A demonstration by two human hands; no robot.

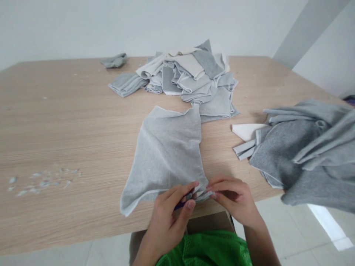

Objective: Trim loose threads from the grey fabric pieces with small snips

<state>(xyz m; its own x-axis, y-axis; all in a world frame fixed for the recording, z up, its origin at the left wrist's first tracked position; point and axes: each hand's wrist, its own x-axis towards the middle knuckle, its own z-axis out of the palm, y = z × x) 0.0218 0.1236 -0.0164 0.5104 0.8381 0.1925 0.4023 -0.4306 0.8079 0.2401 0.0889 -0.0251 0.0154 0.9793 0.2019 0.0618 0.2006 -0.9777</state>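
A light grey cloth [169,147] lies spread on the table in front of me, its near right corner bunched at the table's front edge. Between the thumb and fingers of my left hand [172,216] are small thread snips [181,204] with a purple handle; a bit of metal shows, and the rest is hidden by the fingers. The blade end is close to the bunched corner. My right hand [234,195] is closed in a pinch on that same corner, just right of the snips.
Folded grey and white cloths [191,77] form a heap at the back, with one small grey cloth [114,61] to its left. More grey cloths [307,147] are piled at the right, hanging over the table edge. Little white scraps [44,181] are scattered on the left of the wooden table [83,129].
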